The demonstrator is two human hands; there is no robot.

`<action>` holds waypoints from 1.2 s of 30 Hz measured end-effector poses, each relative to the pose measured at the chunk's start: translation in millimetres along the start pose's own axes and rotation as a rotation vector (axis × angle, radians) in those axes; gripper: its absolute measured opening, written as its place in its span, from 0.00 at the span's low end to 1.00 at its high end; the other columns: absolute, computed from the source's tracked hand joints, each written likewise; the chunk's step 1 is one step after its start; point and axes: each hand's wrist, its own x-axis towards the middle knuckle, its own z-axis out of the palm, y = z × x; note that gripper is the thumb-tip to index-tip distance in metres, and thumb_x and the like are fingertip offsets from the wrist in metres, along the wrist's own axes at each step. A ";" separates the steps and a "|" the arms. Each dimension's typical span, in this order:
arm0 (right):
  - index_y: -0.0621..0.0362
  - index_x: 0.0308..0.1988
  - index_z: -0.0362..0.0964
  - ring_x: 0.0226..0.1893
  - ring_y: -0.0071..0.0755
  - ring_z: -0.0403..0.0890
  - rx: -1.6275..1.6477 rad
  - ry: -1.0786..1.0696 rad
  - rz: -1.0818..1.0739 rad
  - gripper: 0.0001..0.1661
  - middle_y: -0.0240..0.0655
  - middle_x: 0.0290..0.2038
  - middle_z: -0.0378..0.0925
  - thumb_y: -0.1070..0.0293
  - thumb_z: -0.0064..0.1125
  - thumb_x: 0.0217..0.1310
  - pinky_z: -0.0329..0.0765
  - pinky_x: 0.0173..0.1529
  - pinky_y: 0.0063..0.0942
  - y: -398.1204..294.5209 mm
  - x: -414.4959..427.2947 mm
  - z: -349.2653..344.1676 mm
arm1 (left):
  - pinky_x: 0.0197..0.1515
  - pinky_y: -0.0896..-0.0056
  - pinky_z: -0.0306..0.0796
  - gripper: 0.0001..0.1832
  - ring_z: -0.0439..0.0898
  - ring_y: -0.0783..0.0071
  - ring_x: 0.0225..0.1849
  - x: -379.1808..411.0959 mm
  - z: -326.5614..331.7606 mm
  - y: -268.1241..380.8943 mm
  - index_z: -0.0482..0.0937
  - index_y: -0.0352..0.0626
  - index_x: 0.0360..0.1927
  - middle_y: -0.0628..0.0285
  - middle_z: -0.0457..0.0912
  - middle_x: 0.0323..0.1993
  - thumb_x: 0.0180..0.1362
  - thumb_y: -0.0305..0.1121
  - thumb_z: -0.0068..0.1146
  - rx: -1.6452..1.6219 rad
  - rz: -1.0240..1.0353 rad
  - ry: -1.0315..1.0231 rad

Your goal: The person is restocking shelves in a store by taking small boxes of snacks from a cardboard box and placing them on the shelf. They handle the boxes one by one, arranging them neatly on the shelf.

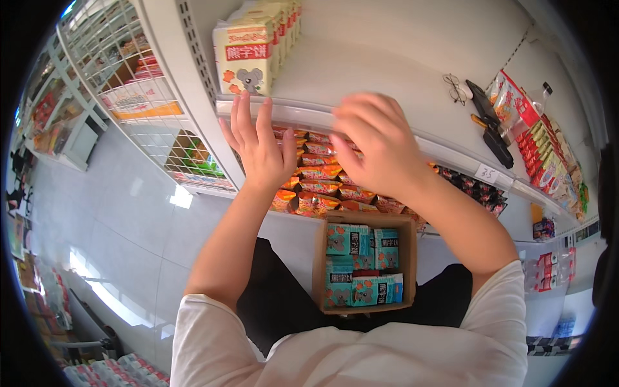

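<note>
My left hand (262,152) has its fingers spread at the front edge of the white shelf (338,63). Its fingertips overlap the base of a row of cream-coloured biscuit packets (246,60) printed with a grey mouse; whether they touch is unclear. My right hand (379,145), blurred, hovers over the shelf edge farther right, fingers bent, thumb apart, with nothing visible in it. Between my knees sits an uncovered cardboard box (413,261) holding several teal biscuit packets (347,239) with the same mouse.
Below the shelf edge lie rows of orange snack bags (319,186) and dark packets (471,188). Eyeglasses (454,89), a black case (498,147) and red snack bags (532,155) rest on the shelf's right. A white wire rack (140,96) stands left, beside a tiled floor (125,217).
</note>
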 end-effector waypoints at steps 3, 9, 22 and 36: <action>0.59 0.31 0.77 0.41 0.45 0.83 0.065 -0.121 0.035 0.06 0.36 0.36 0.81 0.75 0.68 0.53 0.80 0.49 0.42 -1.7 -57.0 -35.5 | 0.76 0.37 0.51 0.30 0.60 0.37 0.75 -5.6 -10.6 16.9 0.73 0.37 0.66 0.38 0.63 0.74 0.58 0.28 0.61 -0.169 0.134 -0.052; 0.60 0.34 0.78 0.36 0.46 0.85 0.126 -0.426 0.415 0.03 0.37 0.36 0.83 0.76 0.66 0.58 0.82 0.41 0.39 7.3 -193.2 -62.9 | 0.51 0.54 0.75 0.18 0.82 0.52 0.49 -29.0 -7.4 78.0 0.82 0.36 0.46 0.50 0.83 0.51 0.49 0.19 0.62 -0.555 0.303 -0.364; 0.58 0.40 0.77 0.37 0.53 0.85 0.250 -0.807 0.694 0.09 0.41 0.36 0.82 0.65 0.65 0.64 0.82 0.40 0.47 5.1 -272.1 -72.3 | 0.58 0.48 0.74 0.33 0.75 0.48 0.63 -150.1 13.3 135.2 0.75 0.45 0.63 0.49 0.73 0.59 0.55 0.40 0.73 -0.345 0.428 -1.423; 0.60 0.40 0.78 0.42 0.52 0.86 0.322 -0.929 0.695 0.13 0.41 0.37 0.82 0.62 0.66 0.63 0.84 0.44 0.47 7.0 -276.2 -72.6 | 0.67 0.43 0.66 0.43 0.70 0.44 0.70 -152.4 23.4 163.8 0.72 0.50 0.69 0.44 0.69 0.67 0.47 0.37 0.80 -0.282 0.363 -1.584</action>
